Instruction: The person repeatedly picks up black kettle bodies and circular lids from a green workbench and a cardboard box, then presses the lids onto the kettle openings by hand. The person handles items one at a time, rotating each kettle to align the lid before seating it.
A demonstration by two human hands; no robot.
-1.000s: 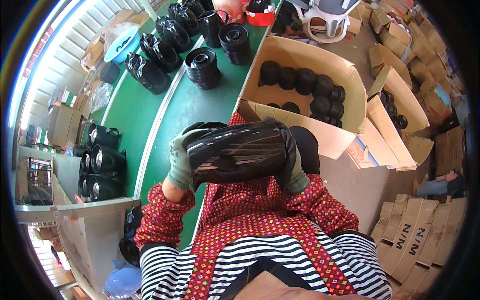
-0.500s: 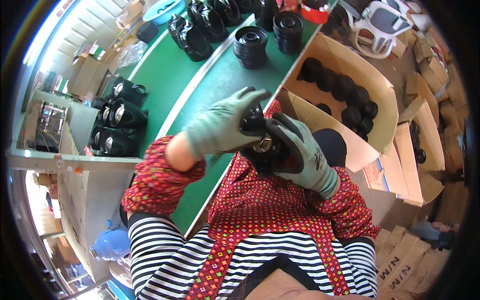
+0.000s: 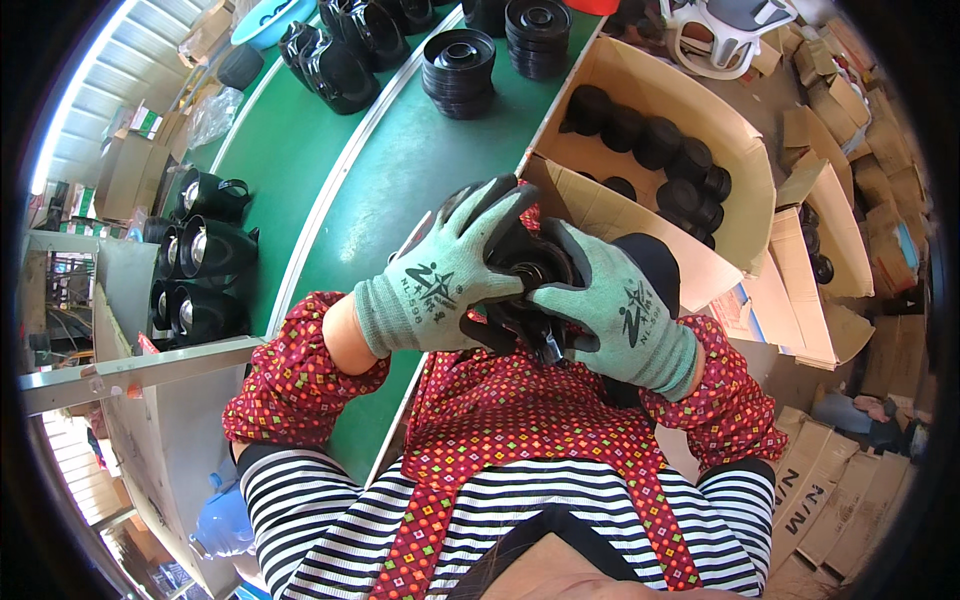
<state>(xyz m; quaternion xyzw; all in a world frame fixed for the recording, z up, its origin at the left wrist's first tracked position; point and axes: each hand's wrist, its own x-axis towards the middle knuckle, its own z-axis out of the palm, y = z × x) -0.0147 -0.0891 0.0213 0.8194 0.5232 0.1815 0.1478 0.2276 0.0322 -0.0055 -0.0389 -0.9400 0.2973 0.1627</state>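
Both gloved hands are wrapped round a glossy black plastic part (image 3: 538,268) above my lap, at the bench's near edge. A round, ringed black face on it points up at me, and its lower end shows a shiny spot. From its left side my left hand (image 3: 445,265) grips it, with fingers curled over the far edge. My right hand (image 3: 622,305) holds its right side, the thumb lying near the ringed face. The fingers hide much of the part, so its full shape cannot be made out.
Stacks of round black discs (image 3: 458,75) and black jugs (image 3: 330,70) stand on the green bench (image 3: 390,165). More jugs with silvery insides (image 3: 215,248) lie at left. An open cardboard box (image 3: 745,215) holding black round parts (image 3: 690,160) is at right.
The part has been turned, so its ringed black face now shows instead of the silvery round fitting. My left hand has closed in round it. The whole view has shifted slightly.
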